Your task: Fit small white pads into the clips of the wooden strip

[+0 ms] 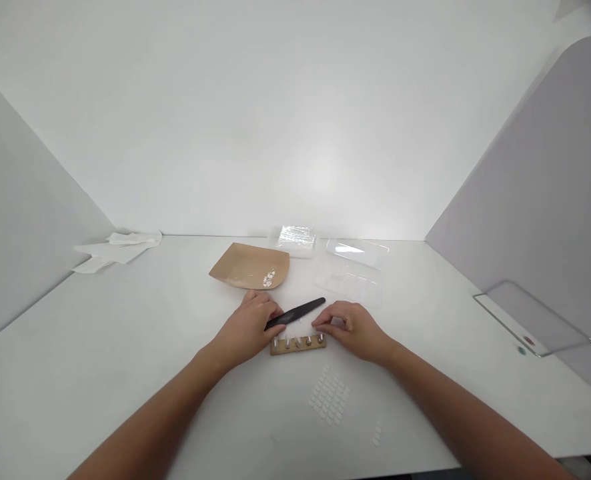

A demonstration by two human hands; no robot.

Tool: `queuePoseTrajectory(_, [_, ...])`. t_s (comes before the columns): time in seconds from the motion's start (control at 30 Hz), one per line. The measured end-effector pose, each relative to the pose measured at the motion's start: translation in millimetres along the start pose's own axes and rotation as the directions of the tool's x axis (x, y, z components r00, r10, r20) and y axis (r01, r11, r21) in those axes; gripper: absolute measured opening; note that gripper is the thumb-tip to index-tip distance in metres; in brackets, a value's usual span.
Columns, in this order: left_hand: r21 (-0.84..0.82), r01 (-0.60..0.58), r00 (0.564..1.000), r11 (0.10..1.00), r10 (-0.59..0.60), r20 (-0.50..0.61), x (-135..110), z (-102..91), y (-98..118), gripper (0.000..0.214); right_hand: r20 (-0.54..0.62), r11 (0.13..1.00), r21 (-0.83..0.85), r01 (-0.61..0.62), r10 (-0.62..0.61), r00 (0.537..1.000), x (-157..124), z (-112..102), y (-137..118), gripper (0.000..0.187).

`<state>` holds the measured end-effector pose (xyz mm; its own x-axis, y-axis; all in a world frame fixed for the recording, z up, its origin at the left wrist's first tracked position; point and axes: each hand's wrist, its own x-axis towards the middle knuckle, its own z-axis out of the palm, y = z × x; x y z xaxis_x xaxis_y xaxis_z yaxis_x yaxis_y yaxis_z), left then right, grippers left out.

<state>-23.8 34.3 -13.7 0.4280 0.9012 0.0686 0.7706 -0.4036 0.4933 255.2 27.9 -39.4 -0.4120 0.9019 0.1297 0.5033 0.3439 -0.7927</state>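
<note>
My left hand (249,328) is closed on the near end of a long black nail file (298,311), which points up and to the right. Just in front of both hands lies a small wooden strip (298,346) with several short pegs standing in it. My right hand (353,327) rests at the right end of that strip, its fingers curled and pinched together near the last peg; what they hold, if anything, is too small to see. A sheet of several small white tabs (329,394) lies nearer to me.
A tan paper dish (245,267) with a few white bits stands behind the hands. Clear plastic trays (348,275) and a wrapped pack (295,237) sit at the back. White tissues (118,248) lie far left. A clear board (530,317) leans at the right.
</note>
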Motion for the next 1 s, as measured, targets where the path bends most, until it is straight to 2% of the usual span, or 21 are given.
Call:
queuePoseTrajectory(0.13, [-0.031,-0.013,0.999,0.999,0.014,0.029,-3.4,-0.6,4.4,0.012,0.107,1.000,0.015,-0.004,0.003,0.994,0.1,-3.9,-3.7,0.015])
queuePoseTrajectory(0.37, [-0.073,0.027,0.997,0.997,-0.022,0.073,-7.7,-2.9,14.0,0.008,0.200,1.000,0.003,0.030,-0.030,0.979,-3.0,-11.7,-5.3,0.010])
queuePoseTrajectory(0.43, [-0.074,0.040,0.996,0.996,-0.034,0.082,-7.3,-0.9,13.7,0.007,0.190,0.999,-0.007,0.044,-0.042,0.981,-3.1,-11.8,-2.6,0.010])
queuePoseTrajectory(0.5, [-0.068,0.041,0.997,0.997,-0.036,0.069,-6.1,2.3,11.9,0.009,0.132,0.998,-0.014,0.058,-0.055,0.990,-2.8,-11.8,0.3,0.011])
queuePoseTrajectory(0.6, [-0.096,0.021,1.000,0.995,-0.022,-0.010,-3.5,6.9,9.5,0.011,-0.010,0.997,-0.028,0.065,-0.065,0.998,-2.2,-12.9,3.3,0.017])
queuePoseTrajectory(0.73, [-0.185,-0.067,0.996,0.980,0.053,-0.075,-0.7,9.2,13.3,0.028,-0.172,0.992,-0.062,0.106,-0.115,0.978,-1.4,-12.8,2.8,0.024])
queuePoseTrajectory(0.83, [-0.235,-0.090,0.990,0.968,0.060,-0.131,-0.7,9.8,20.6,0.034,-0.271,0.977,-0.098,0.190,-0.210,0.939,0.4,-8.0,1.0,0.021])
queuePoseTrajectory(1.0, [-0.321,-0.131,0.976,0.938,0.066,-0.205,-3.8,10.4,33.1,0.034,-0.429,0.943,-0.168,0.287,-0.332,0.840,5.8,0.8,-1.4,0.009])
